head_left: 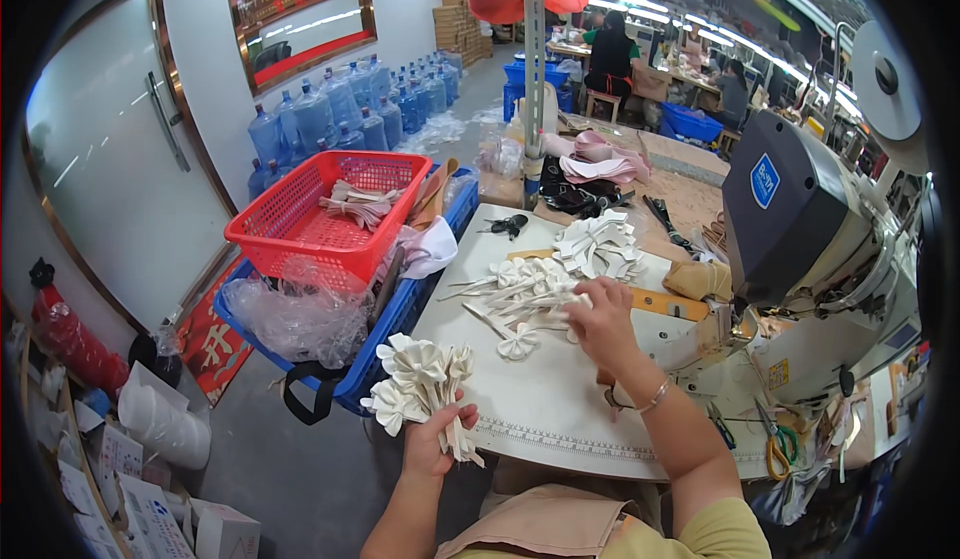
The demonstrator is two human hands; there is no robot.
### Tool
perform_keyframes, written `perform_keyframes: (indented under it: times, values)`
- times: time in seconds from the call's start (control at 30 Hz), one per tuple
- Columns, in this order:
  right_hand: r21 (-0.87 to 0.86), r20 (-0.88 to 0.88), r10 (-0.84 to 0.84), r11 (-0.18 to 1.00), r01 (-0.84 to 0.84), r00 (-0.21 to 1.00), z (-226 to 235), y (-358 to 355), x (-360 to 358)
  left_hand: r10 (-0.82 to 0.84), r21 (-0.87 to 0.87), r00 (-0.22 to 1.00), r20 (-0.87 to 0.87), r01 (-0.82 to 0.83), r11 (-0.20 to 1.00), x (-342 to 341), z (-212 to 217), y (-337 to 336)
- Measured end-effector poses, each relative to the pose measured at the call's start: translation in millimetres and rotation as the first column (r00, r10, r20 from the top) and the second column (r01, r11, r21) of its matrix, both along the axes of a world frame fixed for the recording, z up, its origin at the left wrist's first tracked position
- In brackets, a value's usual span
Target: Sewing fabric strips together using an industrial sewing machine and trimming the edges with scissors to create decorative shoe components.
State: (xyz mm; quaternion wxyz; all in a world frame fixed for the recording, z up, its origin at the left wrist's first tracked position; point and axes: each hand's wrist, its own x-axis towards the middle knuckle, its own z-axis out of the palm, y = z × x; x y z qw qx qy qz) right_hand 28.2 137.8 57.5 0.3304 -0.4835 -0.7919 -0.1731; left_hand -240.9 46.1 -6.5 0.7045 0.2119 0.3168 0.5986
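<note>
My left hand (432, 441) is closed round a bunch of white flower-shaped pieces (415, 371), gripping their narrow stems just off the table's front left edge. The ruffled heads fan out above my fingers. My right hand (600, 317) reaches over the white table (530, 404), its fingers bent and closed on a white flower at the right end of a loose pile (525, 287); the fingertips are partly hidden. Behind that pile sits a thicker stack of similar white pieces (600, 246). One single flower (517, 342) lies with its stem pointing up and left.
To the right stands a sewing machine (790, 209). Scissors (772, 444) lie by the table's right front, and small black snips (505, 226) at the back left. Left of the table, a red basket (290, 229) rests on a blue crate (365, 364). A metal post (534, 89) rises behind.
</note>
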Motion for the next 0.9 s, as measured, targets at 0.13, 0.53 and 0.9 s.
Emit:
perform_keyframes:
  times: [0.13, 0.53, 0.9]
  values:
    - [0.011, 0.438, 0.319, 0.933, -0.360, 0.841, 0.8, -42.6, -26.6, -0.245, 0.074, 0.968, 0.046, 0.242, 0.967, 13.1, 4.2, 6.7]
    - [-0.306, -0.355, 0.581, 0.668, -0.679, 0.732, 7.8, -16.1, -45.6, -0.099, 0.079, 0.918, -0.383, 0.140, 0.987, 10.1, 0.8, 1.0]
    - [-0.321, 0.090, 0.020, 0.947, 0.010, 0.996, -37.9, 60.5, 8.3, 0.019, 0.050, 0.998, -0.064, -0.016, 0.999, 0.2, -5.1, 1.7]
